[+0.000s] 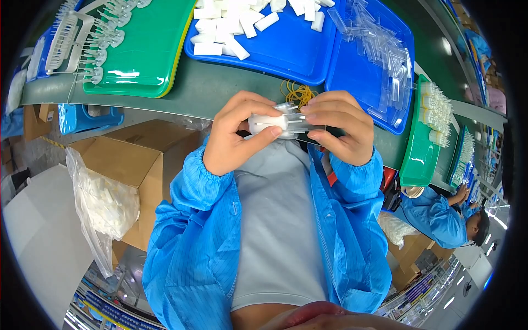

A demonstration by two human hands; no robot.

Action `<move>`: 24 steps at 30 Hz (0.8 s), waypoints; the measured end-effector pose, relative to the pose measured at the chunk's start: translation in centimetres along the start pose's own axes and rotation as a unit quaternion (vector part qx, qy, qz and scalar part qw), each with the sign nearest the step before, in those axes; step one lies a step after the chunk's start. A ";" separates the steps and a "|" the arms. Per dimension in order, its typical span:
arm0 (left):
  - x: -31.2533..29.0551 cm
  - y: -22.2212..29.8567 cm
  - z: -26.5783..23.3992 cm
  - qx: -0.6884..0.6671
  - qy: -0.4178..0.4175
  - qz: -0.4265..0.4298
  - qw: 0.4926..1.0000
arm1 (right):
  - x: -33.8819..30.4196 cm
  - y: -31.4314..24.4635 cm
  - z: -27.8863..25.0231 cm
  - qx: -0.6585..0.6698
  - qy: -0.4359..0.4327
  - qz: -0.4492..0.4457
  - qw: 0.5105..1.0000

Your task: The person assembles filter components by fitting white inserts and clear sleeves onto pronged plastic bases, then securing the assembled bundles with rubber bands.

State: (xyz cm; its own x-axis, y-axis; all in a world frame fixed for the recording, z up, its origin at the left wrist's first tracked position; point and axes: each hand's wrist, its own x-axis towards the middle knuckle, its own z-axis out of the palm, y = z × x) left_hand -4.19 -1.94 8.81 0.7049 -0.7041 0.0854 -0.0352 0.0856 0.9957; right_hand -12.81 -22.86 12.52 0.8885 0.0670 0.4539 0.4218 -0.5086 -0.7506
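In front of my chest, my left hand [237, 131] is closed around a white, rounded block [264, 124], thumb below and fingers above. Several clear plastic prongs [292, 124] stick out of its right side. My right hand [345, 125] has its fingertips and thumb around the far ends of these prongs; exactly what they pinch is partly hidden. Just beyond my hands, a small heap of yellow rubber bands [297, 94] lies at the table's near edge.
A blue tray [264, 61] holds white blocks, and another blue tray [352, 104] holds clear plastic strips. Green trays [132, 71] [415, 165] with pronged clear pieces flank them. At left stands a cardboard box [118, 157] with bagged white pieces. A co-worker [434, 217] sits at right.
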 end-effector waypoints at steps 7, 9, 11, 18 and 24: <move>0.0 -0.1 -0.3 0.067 0.004 0.042 0.997 | -0.6 0.2 0.8 -0.003 0.059 -0.052 0.997; 0.0 0.0 -0.3 0.073 0.004 0.054 0.996 | -0.7 0.2 1.0 -0.011 0.067 -0.063 0.996; 0.1 0.2 -0.4 0.078 0.002 0.066 0.995 | -0.7 0.2 1.1 0.007 0.079 -0.060 0.995; 0.3 0.2 -0.9 0.077 0.002 0.038 0.996 | 0.0 0.4 0.2 0.003 0.023 -0.055 0.998; 0.2 0.2 -1.5 -0.181 0.016 -0.040 0.983 | -0.1 0.4 -0.1 -0.039 0.040 -0.011 0.998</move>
State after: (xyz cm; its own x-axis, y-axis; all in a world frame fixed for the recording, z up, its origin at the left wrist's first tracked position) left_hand -3.02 -0.97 8.95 0.7171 -0.6970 0.0006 0.2716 0.2803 0.9207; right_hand -12.72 -23.21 12.24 0.8611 0.0120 0.5084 0.4226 -0.5730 -0.7022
